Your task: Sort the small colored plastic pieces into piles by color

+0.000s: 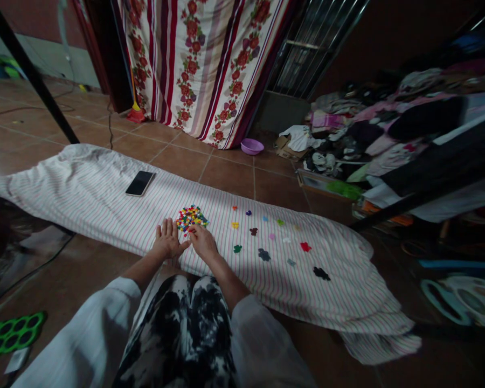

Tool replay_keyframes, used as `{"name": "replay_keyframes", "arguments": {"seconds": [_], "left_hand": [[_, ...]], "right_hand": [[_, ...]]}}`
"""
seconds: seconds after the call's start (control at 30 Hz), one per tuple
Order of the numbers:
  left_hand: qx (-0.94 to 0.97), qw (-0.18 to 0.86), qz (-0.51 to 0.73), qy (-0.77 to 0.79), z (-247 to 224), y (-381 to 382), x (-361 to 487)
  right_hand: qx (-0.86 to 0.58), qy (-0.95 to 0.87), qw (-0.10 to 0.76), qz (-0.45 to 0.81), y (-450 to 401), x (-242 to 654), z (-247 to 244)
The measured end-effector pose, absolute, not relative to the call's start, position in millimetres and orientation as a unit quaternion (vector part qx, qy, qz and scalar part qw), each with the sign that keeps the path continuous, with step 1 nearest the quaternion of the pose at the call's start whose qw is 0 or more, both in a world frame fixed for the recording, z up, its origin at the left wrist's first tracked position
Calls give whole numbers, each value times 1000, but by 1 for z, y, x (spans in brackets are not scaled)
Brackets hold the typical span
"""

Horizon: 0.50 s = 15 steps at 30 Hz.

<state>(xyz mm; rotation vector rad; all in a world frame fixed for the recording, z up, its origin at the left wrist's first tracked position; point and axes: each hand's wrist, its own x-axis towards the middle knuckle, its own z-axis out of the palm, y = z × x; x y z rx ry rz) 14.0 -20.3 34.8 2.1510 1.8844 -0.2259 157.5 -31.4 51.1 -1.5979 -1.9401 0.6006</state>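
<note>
A mixed pile of small colored pieces (193,215) lies on a striped cloth (105,215). Just left of the pile, my left hand (167,240) rests with its fingers stretched out and nothing in it. My right hand (202,241) is at the pile's near edge, thumb and fingertips pinched together; what they hold is too small to make out. Right of it, small single-color groups are spread out, among them yellow pieces (235,225), brown pieces (253,231), dark green pieces (237,249), grey pieces (264,254), red pieces (305,247) and black pieces (321,274).
A phone (140,183) lies on the cloth at the left. Beyond are a flowered curtain (202,64), a purple basin (252,146) and a red broom (136,113) on the tiled floor. Clothes (388,118) are heaped at the right. A green plastic rack (14,334) is lower left.
</note>
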Motion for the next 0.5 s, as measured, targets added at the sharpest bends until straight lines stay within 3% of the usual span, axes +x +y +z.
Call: {"name": "replay_keyframes", "arguments": {"seconds": [0.2, 0.5], "left_hand": [[740, 132, -77, 655, 35, -21, 14], [735, 132, -92, 659, 34, -21, 14]], "right_hand": [[-600, -676, 345, 252, -36, 175, 39], [-633, -646, 364, 222, -45, 218, 24]]}}
